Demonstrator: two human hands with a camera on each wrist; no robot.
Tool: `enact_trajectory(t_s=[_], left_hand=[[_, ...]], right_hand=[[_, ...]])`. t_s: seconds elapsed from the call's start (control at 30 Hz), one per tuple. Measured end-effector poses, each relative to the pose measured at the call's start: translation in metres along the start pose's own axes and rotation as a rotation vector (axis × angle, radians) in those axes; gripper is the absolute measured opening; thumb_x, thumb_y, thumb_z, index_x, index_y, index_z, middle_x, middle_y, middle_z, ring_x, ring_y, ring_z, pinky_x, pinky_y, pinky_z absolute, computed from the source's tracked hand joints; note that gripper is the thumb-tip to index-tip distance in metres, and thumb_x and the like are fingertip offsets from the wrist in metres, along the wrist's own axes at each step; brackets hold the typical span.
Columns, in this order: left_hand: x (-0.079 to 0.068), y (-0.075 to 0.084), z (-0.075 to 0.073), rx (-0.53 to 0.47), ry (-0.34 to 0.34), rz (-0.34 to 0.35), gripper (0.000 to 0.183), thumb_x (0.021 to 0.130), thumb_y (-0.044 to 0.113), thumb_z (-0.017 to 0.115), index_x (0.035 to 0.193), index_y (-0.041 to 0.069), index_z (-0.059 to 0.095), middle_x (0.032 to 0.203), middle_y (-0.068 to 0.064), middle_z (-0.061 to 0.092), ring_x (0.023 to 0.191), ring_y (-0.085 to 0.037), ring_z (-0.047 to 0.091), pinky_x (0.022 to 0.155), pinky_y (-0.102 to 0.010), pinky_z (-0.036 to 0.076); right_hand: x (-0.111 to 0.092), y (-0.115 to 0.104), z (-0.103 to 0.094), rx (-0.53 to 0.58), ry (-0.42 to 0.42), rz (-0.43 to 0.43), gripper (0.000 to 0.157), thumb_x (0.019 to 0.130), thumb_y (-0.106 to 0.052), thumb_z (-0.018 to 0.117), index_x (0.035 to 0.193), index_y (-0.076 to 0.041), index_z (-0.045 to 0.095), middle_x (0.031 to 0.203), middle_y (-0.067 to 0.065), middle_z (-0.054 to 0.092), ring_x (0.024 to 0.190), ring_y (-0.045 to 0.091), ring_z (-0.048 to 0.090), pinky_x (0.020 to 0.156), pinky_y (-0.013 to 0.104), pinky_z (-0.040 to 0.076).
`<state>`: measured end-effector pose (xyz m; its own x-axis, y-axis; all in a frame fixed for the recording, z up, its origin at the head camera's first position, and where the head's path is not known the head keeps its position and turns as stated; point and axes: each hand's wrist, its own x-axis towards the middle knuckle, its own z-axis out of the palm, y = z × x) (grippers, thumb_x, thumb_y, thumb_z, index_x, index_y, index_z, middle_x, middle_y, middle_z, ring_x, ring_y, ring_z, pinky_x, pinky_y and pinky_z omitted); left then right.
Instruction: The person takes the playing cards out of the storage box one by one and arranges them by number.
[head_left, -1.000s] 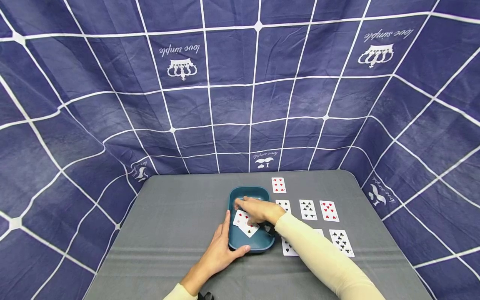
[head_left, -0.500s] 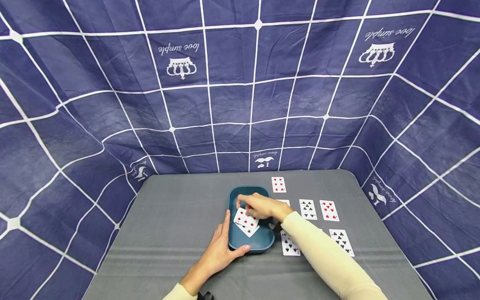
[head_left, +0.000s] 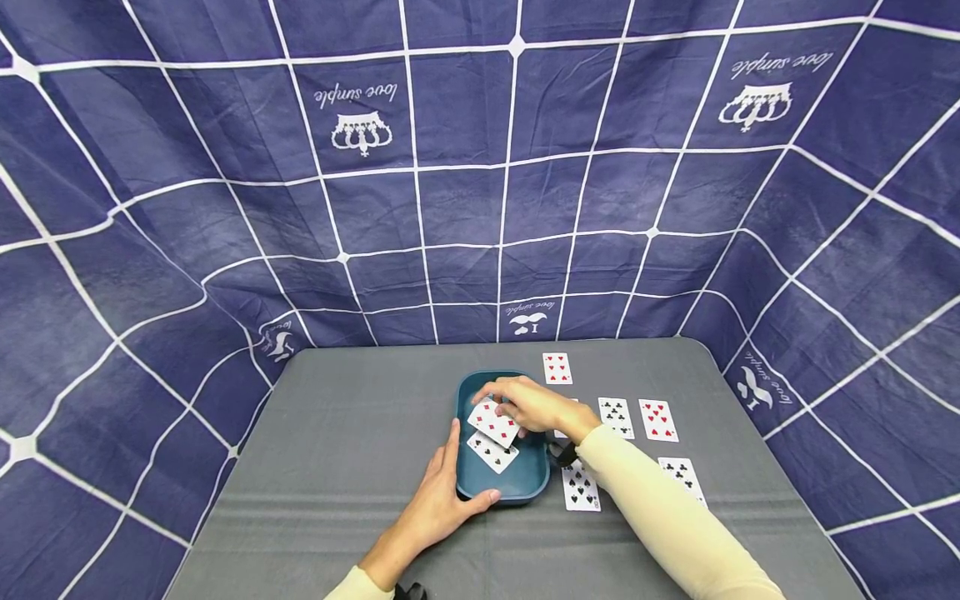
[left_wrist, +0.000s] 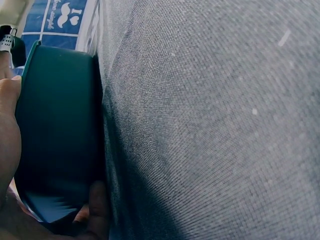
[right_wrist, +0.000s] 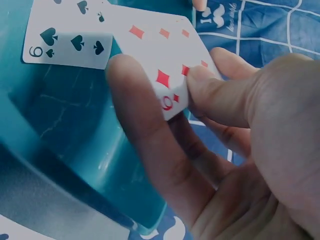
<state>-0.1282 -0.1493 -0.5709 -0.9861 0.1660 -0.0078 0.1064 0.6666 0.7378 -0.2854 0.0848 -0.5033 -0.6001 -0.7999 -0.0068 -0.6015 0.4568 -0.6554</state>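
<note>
My right hand (head_left: 528, 404) pinches a six of diamonds card (head_left: 493, 423) between thumb and fingers, over the blue-green plastic tray (head_left: 517, 487). In the right wrist view the six of diamonds (right_wrist: 162, 55) tilts up, thumb on its face, fingers at its edge. Lying in the tray is a six of spades card (head_left: 491, 456), partly covered by the diamond card. My left hand (head_left: 438, 500) holds the tray's near left corner, thumb along the near rim, fingers along the left side. The left wrist view shows the tray's outer wall (left_wrist: 60, 120) between thumb and fingertips.
Right of the tray, face-up cards lie on the grey tabletop (head_left: 360, 433): a six of hearts (head_left: 557, 368), a clubs card (head_left: 616, 417), a hearts card (head_left: 658, 421), another clubs card (head_left: 681, 479) and a spades card (head_left: 581, 487). My right forearm passes over some. Blue cloth walls surround the table.
My right hand has lifted the six of diamonds off the six of spades and shifted slightly up and right, exposing more of the spades card. The left hand has stayed put.
</note>
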Motion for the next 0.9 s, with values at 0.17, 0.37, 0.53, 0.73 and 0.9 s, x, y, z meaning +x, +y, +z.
enact_trajectory(t_s=[0.17, 0.37, 0.53, 0.73, 0.9], left_hand=[[-0.001, 0.001, 0.000, 0.003, 0.005, 0.005, 0.142, 0.092, 0.065, 0.095, 0.190, 0.016, 0.005, 0.173, -0.027, 0.050, 0.158, -0.041, 0.053, 0.126, -0.065, 0.049], [-0.001, 0.002, -0.001, 0.006, 0.011, 0.006, 0.142, 0.091, 0.063, 0.096, 0.190, 0.015, 0.006, 0.170, -0.027, 0.053, 0.155, -0.041, 0.055, 0.125, -0.065, 0.050], [-0.001, 0.003, -0.001, 0.010, 0.014, 0.005, 0.142, 0.091, 0.063, 0.096, 0.190, 0.014, 0.007, 0.168, -0.027, 0.054, 0.153, -0.040, 0.056, 0.123, -0.065, 0.052], [-0.001, 0.002, 0.000, 0.020, 0.023, 0.012, 0.141, 0.091, 0.060, 0.097, 0.189, 0.013, 0.007, 0.166, -0.028, 0.055, 0.151, -0.040, 0.058, 0.122, -0.064, 0.053], [-0.001, 0.002, 0.000, 0.020, 0.027, 0.014, 0.141, 0.090, 0.059, 0.098, 0.189, 0.011, 0.009, 0.166, -0.028, 0.056, 0.151, -0.041, 0.059, 0.122, -0.065, 0.053]], right_hand=[[-0.006, -0.002, -0.005, 0.033, 0.042, -0.024, 0.049, 0.114, 0.013, 0.056, 0.153, -0.013, 0.070, 0.144, 0.019, 0.071, 0.095, 0.018, 0.075, 0.062, 0.041, 0.069], [-0.014, 0.000, -0.012, 0.068, 0.065, -0.007, 0.050, 0.114, 0.009, 0.063, 0.158, -0.015, 0.068, 0.146, 0.019, 0.070, 0.072, 0.018, 0.078, 0.066, 0.044, 0.070], [-0.022, 0.004, -0.017, 0.067, 0.097, 0.013, 0.061, 0.106, 0.004, 0.080, 0.162, -0.017, 0.065, 0.121, 0.013, 0.072, 0.076, 0.025, 0.084, 0.067, 0.032, 0.067], [-0.028, 0.008, -0.022, 0.068, 0.146, 0.045, 0.077, 0.097, 0.002, 0.092, 0.165, -0.016, 0.061, 0.122, 0.011, 0.077, 0.085, 0.007, 0.081, 0.072, 0.025, 0.066], [-0.034, 0.013, -0.025, 0.118, 0.169, 0.058, 0.080, 0.096, 0.004, 0.092, 0.167, -0.011, 0.058, 0.125, 0.014, 0.078, 0.092, 0.007, 0.081, 0.077, 0.026, 0.069]])
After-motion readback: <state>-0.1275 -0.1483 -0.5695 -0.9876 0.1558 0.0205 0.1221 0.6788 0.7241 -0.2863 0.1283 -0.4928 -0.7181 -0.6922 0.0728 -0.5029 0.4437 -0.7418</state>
